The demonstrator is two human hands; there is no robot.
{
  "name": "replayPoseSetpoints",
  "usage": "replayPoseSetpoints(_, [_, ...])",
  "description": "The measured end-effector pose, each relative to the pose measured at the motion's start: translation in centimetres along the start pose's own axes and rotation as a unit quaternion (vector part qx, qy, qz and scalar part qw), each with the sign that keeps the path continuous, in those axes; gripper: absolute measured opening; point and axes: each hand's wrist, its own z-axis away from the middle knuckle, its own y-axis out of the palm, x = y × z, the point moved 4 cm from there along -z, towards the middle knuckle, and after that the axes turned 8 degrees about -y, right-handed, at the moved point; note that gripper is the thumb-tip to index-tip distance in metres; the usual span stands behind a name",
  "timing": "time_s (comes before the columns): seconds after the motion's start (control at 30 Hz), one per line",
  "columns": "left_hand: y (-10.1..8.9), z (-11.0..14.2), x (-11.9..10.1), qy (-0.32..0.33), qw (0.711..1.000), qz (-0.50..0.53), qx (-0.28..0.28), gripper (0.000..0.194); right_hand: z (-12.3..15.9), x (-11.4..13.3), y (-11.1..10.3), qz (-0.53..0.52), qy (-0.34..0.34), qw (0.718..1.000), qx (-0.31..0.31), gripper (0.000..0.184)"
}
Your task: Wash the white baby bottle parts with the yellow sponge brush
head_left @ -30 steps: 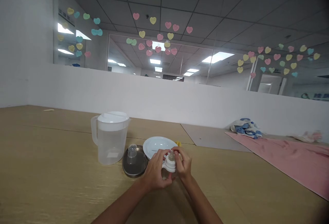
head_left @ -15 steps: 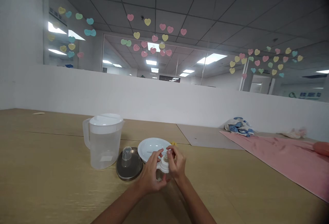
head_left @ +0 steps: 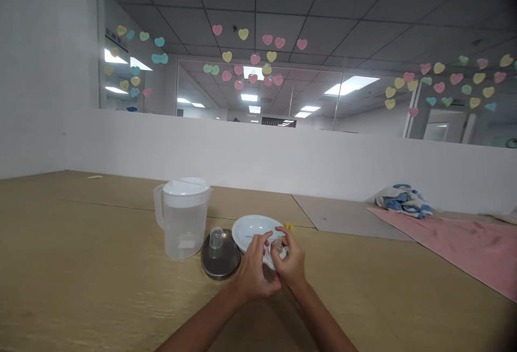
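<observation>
Right now the left hand [head_left: 255,270] curls its fingers round the bottle [head_left: 268,260], on the near side of the plate [head_left: 241,229], right of the tray [head_left: 226,267]. The right hand [head_left: 294,263] bends thumb and fingers about the teat [head_left: 279,243]; whether they pinch it, I can't tell.

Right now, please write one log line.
left hand: holding clear white-topped bottle; right hand: at teat; clear domed cap: on grey metal tray

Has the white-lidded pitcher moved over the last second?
No. Judged against the grey panel, the pitcher stands in the same place, beside the metal tray; its shift across the picture matches the camera's turn.
</observation>
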Motion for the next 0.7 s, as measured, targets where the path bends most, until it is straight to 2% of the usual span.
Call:
replayPoseSetpoints(0.1, [0.0,0.0,0.1,-0.001,1.000,-0.007,0.003,0.084,0.3,-0.1,0.1,-0.025,0.034,0.999,-0.019,0.030])
replayPoseSetpoints(0.27, [-0.2,0.1,0.2,0.023,0.999,-0.029,0.001,0.081,0.0,0.2,-0.1,-0.104,0.035,0.994,-0.011,0.025])
replayPoseSetpoints(0.37, [-0.2,0.2,0.1,0.047,0.999,-0.023,0.005,0.079,-0.2,0.1,-0.1,-0.207,0.019,0.978,0.023,0.024])
replayPoseSetpoints(0.47, [-0.2,0.2,0.3,0.036,0.999,0.017,0.003,0.079,-0.5,-0.2,-0.1,-0.273,0.014,0.960,0.056,0.029])
replayPoseSetpoints(0.7, [0.1,0.5,1.3,0.010,0.997,0.072,-0.011,0.081,-1.0,0.3,0.0,-0.280,0.001,0.952,0.124,0.049])
